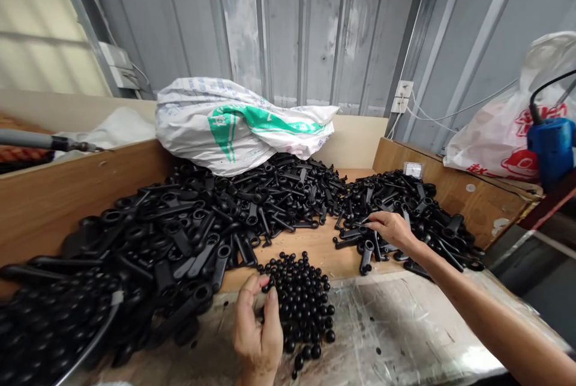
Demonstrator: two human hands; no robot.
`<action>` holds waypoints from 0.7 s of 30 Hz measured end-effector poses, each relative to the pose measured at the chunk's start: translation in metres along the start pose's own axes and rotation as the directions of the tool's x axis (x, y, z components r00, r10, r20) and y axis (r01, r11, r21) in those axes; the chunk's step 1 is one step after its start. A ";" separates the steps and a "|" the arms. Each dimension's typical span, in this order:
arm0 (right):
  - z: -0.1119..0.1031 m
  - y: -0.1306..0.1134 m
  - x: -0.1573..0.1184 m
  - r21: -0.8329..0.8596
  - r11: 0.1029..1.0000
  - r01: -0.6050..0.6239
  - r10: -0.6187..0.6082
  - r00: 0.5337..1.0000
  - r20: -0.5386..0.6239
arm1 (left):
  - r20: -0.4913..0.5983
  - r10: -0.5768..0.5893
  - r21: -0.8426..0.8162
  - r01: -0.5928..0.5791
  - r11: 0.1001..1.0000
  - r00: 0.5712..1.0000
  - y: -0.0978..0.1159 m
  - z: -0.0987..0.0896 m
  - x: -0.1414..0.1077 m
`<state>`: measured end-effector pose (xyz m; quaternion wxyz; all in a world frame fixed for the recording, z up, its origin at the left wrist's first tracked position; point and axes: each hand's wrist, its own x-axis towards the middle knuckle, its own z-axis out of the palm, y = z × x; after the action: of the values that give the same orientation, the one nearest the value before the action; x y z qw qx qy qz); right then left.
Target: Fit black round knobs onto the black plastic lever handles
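Observation:
My left hand (258, 326) is at the near left edge of a heap of small black balls (306, 296). Its thumb and forefinger are curved and apart, with a gap between them; no ball shows clearly in its grip. My right hand (392, 231) reaches over the right-hand pile of black crank handles (405, 194), its fingertips pinched together on one black handle (361, 223). Part of that handle blends into the pile. A larger pile of similar black handles (202, 212) with ringed ends spreads across the left and middle of the bench.
More black balls (49, 320) lie at the lower left beside a pale curved rim. A white and green sack (243, 125) rests on the back of the pile. Wooden boards (103, 176) border the bench. At right are a plastic bag (499, 134) and a blue tool (552, 143).

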<state>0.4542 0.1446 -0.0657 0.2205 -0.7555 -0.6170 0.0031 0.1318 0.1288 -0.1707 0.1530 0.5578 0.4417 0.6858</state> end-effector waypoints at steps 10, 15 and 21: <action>0.040 -0.068 0.004 -0.176 0.945 0.277 -0.220 0.932 0.287 | -0.139 -0.223 -0.234 0.187 0.954 0.965 0.009 -0.002 0.002; 0.075 -0.100 0.042 -0.247 0.926 0.286 -0.193 0.920 0.340 | -0.124 -0.258 -0.184 0.233 0.955 0.958 0.009 -0.001 0.000; 0.109 -0.123 0.081 -0.390 0.895 0.217 -0.027 0.899 0.438 | -0.134 -0.274 -0.224 0.240 0.945 0.952 0.006 -0.001 -0.001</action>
<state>0.3291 0.2735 -0.1012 -0.0900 -0.7252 -0.6824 0.0161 0.1331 0.1242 -0.1670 0.2612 0.4182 0.4491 0.7451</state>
